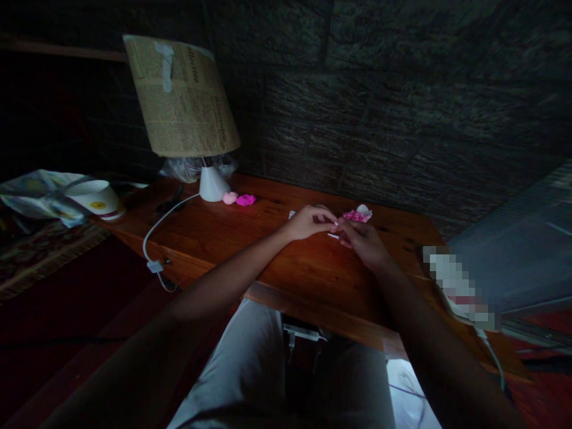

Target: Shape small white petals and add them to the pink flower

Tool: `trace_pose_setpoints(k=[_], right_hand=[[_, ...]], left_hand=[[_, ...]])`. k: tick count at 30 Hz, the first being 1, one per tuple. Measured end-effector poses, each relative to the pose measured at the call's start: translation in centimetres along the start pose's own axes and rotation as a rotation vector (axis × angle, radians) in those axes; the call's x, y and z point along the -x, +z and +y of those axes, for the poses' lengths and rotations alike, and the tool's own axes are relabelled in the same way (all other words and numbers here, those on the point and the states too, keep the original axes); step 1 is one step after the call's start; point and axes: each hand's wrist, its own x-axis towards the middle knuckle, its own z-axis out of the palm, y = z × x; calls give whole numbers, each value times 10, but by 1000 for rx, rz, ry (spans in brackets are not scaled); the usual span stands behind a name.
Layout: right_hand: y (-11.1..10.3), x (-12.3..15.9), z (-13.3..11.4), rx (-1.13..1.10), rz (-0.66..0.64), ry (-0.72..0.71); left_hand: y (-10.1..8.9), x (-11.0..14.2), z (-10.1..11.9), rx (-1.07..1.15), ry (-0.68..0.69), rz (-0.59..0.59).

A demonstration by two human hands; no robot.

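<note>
My left hand (pixel 309 222) and my right hand (pixel 361 239) meet over the wooden table, fingertips pinched close together. A small white piece (pixel 336 223) shows between the fingertips of both hands; its kind is too small to make out. From under the right fingers pokes the pointed end of a thin white strip (pixel 333 236). Just behind the right hand lies crumpled pink-and-white material (pixel 356 214), partly hidden by it. A bit of something pale (pixel 292 214) peeks out behind the left wrist.
A lamp (pixel 183 98) with a newsprint shade stands at the back left, its white cord hanging over the front edge. Beside its base are a pale pink lump (pixel 230 198) and a magenta lump (pixel 245 200). A paper cup (pixel 97 198) sits far left; a blurred-out white object (pixel 460 289) lies right.
</note>
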Motion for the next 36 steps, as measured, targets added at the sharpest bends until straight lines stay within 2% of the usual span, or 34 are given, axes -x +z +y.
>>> trace_pose_setpoints(k=[9,16,23,31,36], right_hand=[[-1,0,-5,-91,31,42],[-1,0,-6,-96,-1,22],[-1,-1,-3,-57,-27,3],[-1,-5,4,-31,-12,-30],[-1,-6,8,-15,-1,-31]], left_hand=[[3,0,-6,-15,-80,58],[3,0,-8,24,-39,-4],[1,0,-12,116,-80,-41],[1,1,-4,-16,-57,53],[2,1,-3,-79,-47,52]])
